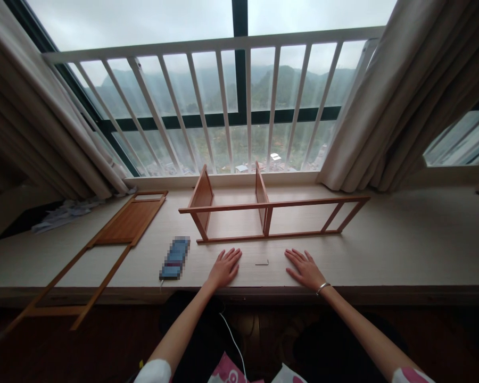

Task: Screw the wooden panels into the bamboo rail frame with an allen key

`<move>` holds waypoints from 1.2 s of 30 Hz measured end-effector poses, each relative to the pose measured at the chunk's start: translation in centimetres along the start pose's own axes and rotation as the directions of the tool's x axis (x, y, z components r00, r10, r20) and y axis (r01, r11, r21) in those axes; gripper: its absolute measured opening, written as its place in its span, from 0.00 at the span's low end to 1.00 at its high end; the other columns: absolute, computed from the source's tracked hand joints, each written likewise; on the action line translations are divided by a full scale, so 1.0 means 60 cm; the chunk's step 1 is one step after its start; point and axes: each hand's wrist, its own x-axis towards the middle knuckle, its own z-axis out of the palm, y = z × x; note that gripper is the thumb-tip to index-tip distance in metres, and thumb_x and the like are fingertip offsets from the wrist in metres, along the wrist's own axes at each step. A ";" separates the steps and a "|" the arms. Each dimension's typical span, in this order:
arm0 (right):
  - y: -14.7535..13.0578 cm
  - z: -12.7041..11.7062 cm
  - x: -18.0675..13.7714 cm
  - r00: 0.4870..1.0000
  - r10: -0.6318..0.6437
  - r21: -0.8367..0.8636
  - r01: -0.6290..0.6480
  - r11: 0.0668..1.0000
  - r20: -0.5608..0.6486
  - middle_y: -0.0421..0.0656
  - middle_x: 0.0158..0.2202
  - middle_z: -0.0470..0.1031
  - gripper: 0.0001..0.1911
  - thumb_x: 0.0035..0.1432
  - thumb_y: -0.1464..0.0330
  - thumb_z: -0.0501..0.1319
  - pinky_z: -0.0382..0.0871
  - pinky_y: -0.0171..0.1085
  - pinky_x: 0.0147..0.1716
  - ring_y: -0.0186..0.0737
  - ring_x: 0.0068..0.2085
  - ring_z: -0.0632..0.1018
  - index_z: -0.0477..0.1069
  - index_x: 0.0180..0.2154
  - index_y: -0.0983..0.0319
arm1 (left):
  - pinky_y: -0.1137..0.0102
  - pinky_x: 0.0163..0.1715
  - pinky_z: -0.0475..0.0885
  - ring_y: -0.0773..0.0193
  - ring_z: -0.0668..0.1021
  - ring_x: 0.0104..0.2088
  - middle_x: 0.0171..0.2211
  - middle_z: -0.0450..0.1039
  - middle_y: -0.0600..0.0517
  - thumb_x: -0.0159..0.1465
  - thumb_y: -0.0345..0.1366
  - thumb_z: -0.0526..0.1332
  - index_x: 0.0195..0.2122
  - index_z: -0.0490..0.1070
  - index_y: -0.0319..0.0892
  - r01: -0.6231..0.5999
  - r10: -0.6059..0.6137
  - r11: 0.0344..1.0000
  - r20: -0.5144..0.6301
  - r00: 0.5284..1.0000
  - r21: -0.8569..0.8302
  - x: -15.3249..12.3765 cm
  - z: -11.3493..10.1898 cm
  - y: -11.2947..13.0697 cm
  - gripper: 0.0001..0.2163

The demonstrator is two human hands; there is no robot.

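My left hand [225,267] lies flat on the pale tabletop, fingers outstretched and holding nothing. To its right, my right hand [304,267] also rests palm down with its fingers apart. Between them lies a small L-shaped hex key [262,263], touched by neither hand. Just beyond the hands, a reddish-brown wooden frame [268,229] lies on its side, with two panels [201,192] standing up from it toward the window. Left of my left hand is a phone [175,259], its screen blurred out.
A second wooden frame with a panel [130,221] lies at the left and overhangs the table's front edge. A white cable [234,340] hangs below the edge. White railings [247,106] and curtains [367,106] stand behind. Crumpled white material [67,210] lies far left.
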 end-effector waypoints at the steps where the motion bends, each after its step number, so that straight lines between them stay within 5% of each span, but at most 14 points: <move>1: 0.000 0.001 0.000 1.000 0.001 -0.001 -0.001 1.000 -0.002 0.41 0.60 0.54 0.30 0.57 0.54 0.45 0.39 0.52 0.57 0.44 0.60 0.55 0.45 0.60 0.53 | 0.58 0.60 0.44 0.63 0.53 0.61 0.61 0.49 0.54 0.62 0.38 0.45 0.60 0.47 0.50 0.002 -0.002 1.000 0.002 1.000 0.002 0.000 0.000 0.000 0.23; 17: -0.001 0.000 0.001 1.000 -0.006 -0.004 0.006 1.000 -0.005 0.42 0.59 0.56 0.30 0.57 0.54 0.46 0.42 0.52 0.56 0.45 0.59 0.57 0.46 0.59 0.53 | 0.58 0.60 0.43 0.64 0.50 0.62 0.62 0.47 0.55 0.63 0.40 0.43 0.60 0.45 0.50 0.001 -0.001 1.000 0.030 1.000 -0.003 -0.004 0.004 -0.006 0.23; 25: 0.000 0.003 0.002 1.000 -0.009 -0.007 0.009 1.000 -0.007 0.41 0.59 0.56 0.30 0.56 0.54 0.46 0.42 0.53 0.56 0.46 0.59 0.57 0.46 0.59 0.52 | 0.56 0.59 0.46 0.62 0.52 0.62 0.60 0.51 0.54 0.62 0.42 0.45 0.56 0.56 0.50 0.089 -0.028 0.961 0.230 0.973 -0.261 0.018 -0.016 -0.031 0.21; 29: 0.000 0.005 0.002 1.000 -0.012 -0.013 0.012 1.000 -0.014 0.41 0.59 0.56 0.30 0.57 0.54 0.46 0.42 0.53 0.56 0.46 0.59 0.57 0.46 0.59 0.53 | 0.66 0.55 0.59 0.64 0.67 0.54 0.51 0.67 0.51 0.62 0.44 0.44 0.45 0.70 0.44 0.268 -0.048 0.771 0.366 0.929 -0.578 0.010 -0.079 -0.063 0.20; 32: 0.000 0.006 0.004 1.000 -0.014 -0.011 0.014 1.000 -0.011 0.42 0.59 0.56 0.30 0.56 0.54 0.46 0.42 0.53 0.56 0.46 0.59 0.58 0.46 0.59 0.53 | 0.69 0.48 0.67 0.64 0.71 0.49 0.48 0.70 0.49 0.60 0.42 0.49 0.41 0.72 0.40 0.522 0.028 0.476 0.605 0.795 -0.708 -0.025 -0.138 -0.105 0.17; 33: 0.000 0.007 0.004 1.000 -0.012 -0.011 0.012 1.000 -0.012 0.42 0.59 0.56 0.30 0.56 0.54 0.46 0.42 0.53 0.56 0.46 0.59 0.58 0.47 0.59 0.53 | 0.68 0.45 0.69 0.62 0.74 0.46 0.46 0.72 0.46 0.59 0.41 0.49 0.39 0.73 0.38 0.557 0.038 0.449 0.637 0.770 -0.699 -0.039 -0.158 -0.123 0.17; 34: 0.000 0.008 0.005 1.000 -0.010 -0.011 0.010 1.000 -0.014 0.42 0.59 0.56 0.30 0.56 0.54 0.46 0.42 0.53 0.56 0.46 0.59 0.58 0.47 0.59 0.53 | 0.67 0.45 0.70 0.61 0.75 0.44 0.45 0.72 0.45 0.59 0.41 0.50 0.38 0.73 0.37 0.584 0.024 0.421 0.652 0.758 -0.694 -0.053 -0.177 -0.143 0.16; 36: 0.001 0.009 0.005 1.000 -0.007 -0.012 0.007 1.000 -0.015 0.41 0.59 0.56 0.30 0.56 0.54 0.46 0.42 0.52 0.56 0.46 0.59 0.58 0.47 0.59 0.53 | 0.61 0.44 0.70 0.57 0.77 0.40 0.42 0.73 0.41 0.54 0.40 0.56 0.35 0.73 0.34 0.697 -0.155 0.181 0.680 0.717 -0.694 -0.078 -0.212 -0.186 0.15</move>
